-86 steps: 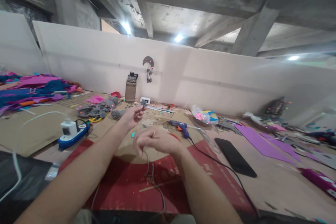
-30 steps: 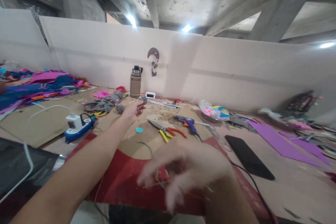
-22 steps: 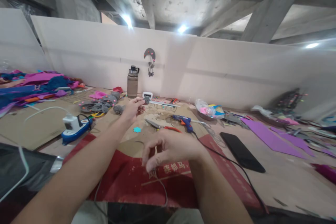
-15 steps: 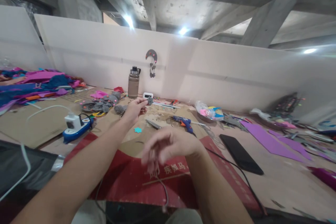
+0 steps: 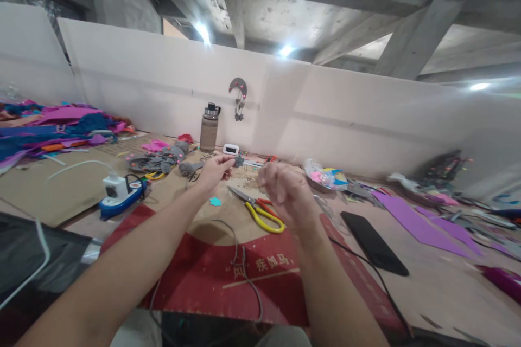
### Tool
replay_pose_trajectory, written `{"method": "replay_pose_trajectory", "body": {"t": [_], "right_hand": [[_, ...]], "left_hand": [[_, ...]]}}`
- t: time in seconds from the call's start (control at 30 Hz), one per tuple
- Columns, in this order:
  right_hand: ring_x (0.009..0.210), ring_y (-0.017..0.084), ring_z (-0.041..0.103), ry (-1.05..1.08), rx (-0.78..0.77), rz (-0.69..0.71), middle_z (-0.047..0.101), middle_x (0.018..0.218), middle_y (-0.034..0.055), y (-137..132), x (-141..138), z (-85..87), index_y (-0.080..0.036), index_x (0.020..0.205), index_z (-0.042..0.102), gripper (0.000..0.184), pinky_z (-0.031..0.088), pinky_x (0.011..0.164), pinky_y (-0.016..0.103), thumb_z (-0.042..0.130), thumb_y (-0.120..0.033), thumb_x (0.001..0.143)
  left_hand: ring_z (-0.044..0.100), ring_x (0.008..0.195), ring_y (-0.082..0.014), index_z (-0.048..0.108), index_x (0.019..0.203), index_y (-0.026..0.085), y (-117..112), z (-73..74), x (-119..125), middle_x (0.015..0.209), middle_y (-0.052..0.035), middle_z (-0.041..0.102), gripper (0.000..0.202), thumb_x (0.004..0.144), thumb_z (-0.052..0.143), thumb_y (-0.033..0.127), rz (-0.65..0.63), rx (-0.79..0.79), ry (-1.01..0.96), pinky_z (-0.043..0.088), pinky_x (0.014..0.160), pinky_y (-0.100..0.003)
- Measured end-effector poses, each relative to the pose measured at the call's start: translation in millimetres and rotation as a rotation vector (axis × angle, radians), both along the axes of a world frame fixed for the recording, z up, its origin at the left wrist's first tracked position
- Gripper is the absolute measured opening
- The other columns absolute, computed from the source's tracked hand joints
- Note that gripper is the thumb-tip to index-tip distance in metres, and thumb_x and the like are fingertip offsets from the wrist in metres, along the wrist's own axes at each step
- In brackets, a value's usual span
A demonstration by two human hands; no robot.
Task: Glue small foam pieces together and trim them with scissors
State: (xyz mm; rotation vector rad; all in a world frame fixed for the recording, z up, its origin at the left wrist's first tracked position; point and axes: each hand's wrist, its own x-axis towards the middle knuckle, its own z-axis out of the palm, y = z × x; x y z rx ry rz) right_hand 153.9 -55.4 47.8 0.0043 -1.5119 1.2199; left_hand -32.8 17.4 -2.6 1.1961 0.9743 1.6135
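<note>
Right hand (image 5: 285, 192) is now sitting higher and farther forward than half a second ago: it was hanging over the red mat (image 5: 195, 276), and it is now hovering above the pliers (image 5: 260, 211), close to the left hand (image 5: 215, 171). Its fingers are curling inward; whether they are pinching anything I cannot tell, as the hand is blurred.

Left hand is staying stretched out over the cardboard, thumb and fingertips clamping a small gray piece (image 5: 238, 161). That piece is sitting in the air just past the fingertips, between the two hands, above the far part of the table (image 5: 427, 282).

Thin wire (image 5: 240, 260) is lying loose on the red mat, near the front edge, touching neither hand. Pliers, with yellow and red handles, are lying flat just beyond the mat. A teal star cutout (image 5: 215, 201) is lying below the left wrist.

Farther off: a water bottle (image 5: 209, 127) is standing upright against the white wall, a pile of gray pieces (image 5: 158, 161) is lying to its left, a power strip (image 5: 120, 196) is sitting on the left, and a black phone (image 5: 374, 244) is lying on the right.
</note>
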Motion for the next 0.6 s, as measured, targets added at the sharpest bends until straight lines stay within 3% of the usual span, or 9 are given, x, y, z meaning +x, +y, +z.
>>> {"method": "replay_pose_trajectory", "body": {"t": [0.07, 0.1, 0.13, 0.17, 0.23, 0.3, 0.37, 0.5, 0.6], "right_hand": [[0.093, 0.016, 0.052, -0.237, 0.158, 0.089, 0.058, 0.091, 0.003, -8, -3, 1.4, -0.021, 0.054, 0.06, 0.026, 0.04, 0.085, 0.032, 0.061, -0.032, 0.078], [0.107, 0.018, 0.047, -0.403, 0.244, 0.179, 0.055, 0.111, 0.0039, -13, -6, 2.1, -0.022, 0.069, 0.066, 0.013, 0.037, 0.091, 0.034, 0.065, -0.034, 0.074], [0.116, 0.021, 0.042, -0.546, 0.335, 0.282, 0.048, 0.125, 0.0044, -17, -8, 2.6, -0.024, 0.089, 0.068, 0.025, 0.035, 0.095, 0.035, 0.071, -0.037, 0.067], [0.122, 0.022, 0.038, -0.666, 0.403, 0.368, 0.043, 0.132, 0.0052, -20, -10, 2.2, -0.025, 0.108, 0.062, 0.049, 0.033, 0.097, 0.035, 0.075, -0.038, 0.062], [0.12, 0.02, 0.042, -0.776, 0.41, 0.396, 0.046, 0.131, 0.0056, -23, -15, -1.7, -0.027, 0.124, 0.052, 0.065, 0.036, 0.095, 0.032, 0.073, -0.038, 0.063], [0.097, 0.015, 0.056, -0.779, 0.268, 0.249, 0.061, 0.109, 0.0039, -18, -20, -9.5, -0.027, 0.116, 0.057, 0.041, 0.044, 0.082, 0.028, 0.062, -0.034, 0.076], [0.069, 0.012, 0.058, -0.701, 0.12, -0.005, 0.064, 0.077, 0.0004, -7, -23, -18.5, -0.022, 0.095, 0.066, 0.02, 0.046, 0.068, 0.025, 0.054, -0.031, 0.081], [0.058, 0.011, 0.051, -0.582, 0.027, -0.497, 0.058, 0.064, -0.001, 18, -23, -30.5, -0.018, 0.084, 0.065, 0.02, 0.04, 0.057, 0.024, 0.051, -0.033, 0.082], [0.063, 0.012, 0.051, -0.569, 0.086, -0.709, 0.059, 0.07, 0.0005, 28, -21, -33.8, -0.019, 0.082, 0.063, 0.017, 0.038, 0.06, 0.025, 0.05, -0.03, 0.081]], "left_hand": [[0.047, 0.046, -0.0049, 0.064, 0.08, 0.014, 1, -0.6, 0, 0.065, 0.0007, 0.058, 0.027, 0.062, 0.072, 0.032, -0.012, 0.006, -0.006, 0.033, 0.043, -0.018], [0.047, 0.046, -0.0051, 0.064, 0.08, 0.014, 0, -0.6, 0, 0.063, 0.0011, 0.057, 0.027, 0.061, 0.073, 0.032, -0.016, 0.005, -0.009, 0.034, 0.044, -0.018], [0.047, 0.046, -0.0053, 0.063, 0.08, 0.014, 0, -0.3, -1, 0.061, 0.0015, 0.056, 0.028, 0.061, 0.073, 0.032, -0.02, 0.001, -0.012, 0.034, 0.044, -0.018], [0.047, 0.046, -0.0054, 0.063, 0.08, 0.014, -1, 0.2, -1, 0.06, 0.0018, 0.056, 0.028, 0.061, 0.073, 0.032, -0.022, -0.004, -0.015, 0.033, 0.043, -0.018], [0.047, 0.046, -0.0051, 0.063, 0.081, 0.013, -2, 1.5, -1, 0.061, 0.0016, 0.056, 0.029, 0.061, 0.073, 0.031, -0.018, -0.013, -0.026, 0.032, 0.042, -0.018], [0.048, 0.046, -0.0048, 0.062, 0.081, 0.013, -3, 2.4, -1, 0.063, 0.0012, 0.057, 0.029, 0.061, 0.073, 0.031, -0.008, -0.018, -0.043, 0.032, 0.042, -0.017], [0.048, 0.046, -0.0052, 0.062, 0.082, 0.013, -2, 2.3, -1, 0.062, 0.0012, 0.057, 0.03, 0.061, 0.073, 0.031, -0.013, -0.029, -0.055, 0.032, 0.041, -0.017], [0.051, 0.049, -0.0066, 0.061, 0.079, 0.014, 0, 0.8, 1, 0.061, 0.0014, 0.058, 0.029, 0.059, 0.074, 0.032, -0.027, -0.049, -0.049, 0.036, 0.044, -0.018], [0.053, 0.054, -0.0072, 0.061, 0.077, 0.014, -2, 1.6, 5, 0.063, 0.0007, 0.058, 0.028, 0.06, 0.073, 0.032, -0.035, -0.053, -0.027, 0.037, 0.046, -0.018]]}}
